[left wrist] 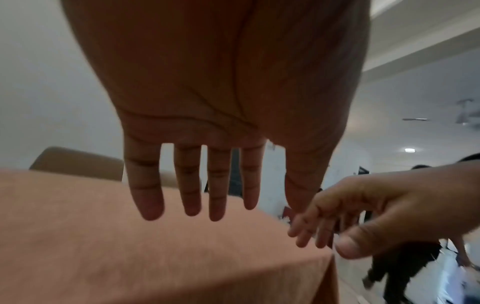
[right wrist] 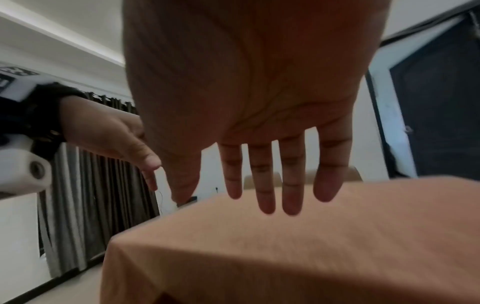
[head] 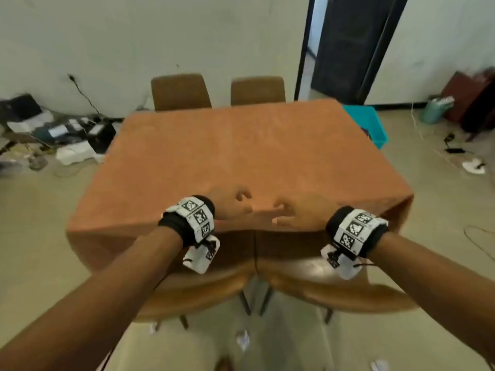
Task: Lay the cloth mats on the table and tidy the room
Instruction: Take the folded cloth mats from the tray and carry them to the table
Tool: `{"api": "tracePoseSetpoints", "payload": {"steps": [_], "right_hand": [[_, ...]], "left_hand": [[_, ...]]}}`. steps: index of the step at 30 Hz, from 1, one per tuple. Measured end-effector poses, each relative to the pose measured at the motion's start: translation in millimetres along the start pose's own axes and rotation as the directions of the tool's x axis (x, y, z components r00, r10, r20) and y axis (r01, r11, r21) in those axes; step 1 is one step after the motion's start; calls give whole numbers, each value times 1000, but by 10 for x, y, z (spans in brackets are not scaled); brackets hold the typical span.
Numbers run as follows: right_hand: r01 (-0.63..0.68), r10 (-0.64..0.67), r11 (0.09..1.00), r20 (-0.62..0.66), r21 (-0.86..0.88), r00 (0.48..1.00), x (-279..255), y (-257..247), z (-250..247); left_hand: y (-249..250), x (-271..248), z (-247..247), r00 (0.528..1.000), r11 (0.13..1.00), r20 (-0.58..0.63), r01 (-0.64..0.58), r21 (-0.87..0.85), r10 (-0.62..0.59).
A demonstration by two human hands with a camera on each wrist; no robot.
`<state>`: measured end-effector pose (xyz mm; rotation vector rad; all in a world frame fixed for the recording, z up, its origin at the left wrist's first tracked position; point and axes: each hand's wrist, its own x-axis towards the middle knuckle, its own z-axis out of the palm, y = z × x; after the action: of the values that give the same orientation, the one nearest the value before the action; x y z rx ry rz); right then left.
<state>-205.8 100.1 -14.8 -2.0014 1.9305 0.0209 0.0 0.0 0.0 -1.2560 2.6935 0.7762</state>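
Note:
An orange-brown cloth (head: 235, 151) covers the whole table top and hangs over its sides. Both hands are at the table's near edge, palms down, close together. My left hand (head: 233, 207) has its fingers straight and spread just above the cloth (left wrist: 130, 246) in the left wrist view. My right hand (head: 294, 212) is also flat with straight, spread fingers over the cloth (right wrist: 285, 246). Neither hand holds anything. Whether the palms touch the cloth I cannot tell.
Two brown chairs (head: 182, 92) stand at the far side and two more (head: 209, 285) are tucked under the near edge. A teal bin (head: 369, 124) sits at the table's right. Clutter and cables (head: 53, 132) lie by the left wall; paper scraps (head: 243, 341) lie on the floor.

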Motion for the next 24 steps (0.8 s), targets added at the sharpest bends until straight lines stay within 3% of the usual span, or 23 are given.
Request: {"api": "tracePoseSetpoints", "payload": {"steps": [2,4,7,11,14,16,20,24], "right_hand": [[-10,13,1000,85,-25,996,-413,346,477],[-62,63,998,146,-7,987,-789,645,972],[-103,95,993,145,50,985,-1349,1108,1480],[-77,75,989,24,123,997,-1787,1476,1673],[-44,55,986,-64,161,996,-2037,1873,1673],[-55,86,964,-110,259,990,-2195,2162,1666],[-203,264,880,-86,430,961,-2509,2875,1664],[-318,361,842,-17,435,932,-2877,3725,1749]], "left_hand": [[219,-77,721,982,998,190,-14,60,3],[379,-246,1378,956,998,292,3,67,-22],[777,-393,2128,954,992,284,64,109,-93],[1235,-517,2402,980,973,116,137,187,-160],[1710,-435,2487,988,979,66,127,159,-139],[2093,-317,2594,997,993,54,58,98,-63],[2952,134,2873,985,993,128,-118,8,117],[3819,743,3215,953,973,198,-216,-84,229]]}}
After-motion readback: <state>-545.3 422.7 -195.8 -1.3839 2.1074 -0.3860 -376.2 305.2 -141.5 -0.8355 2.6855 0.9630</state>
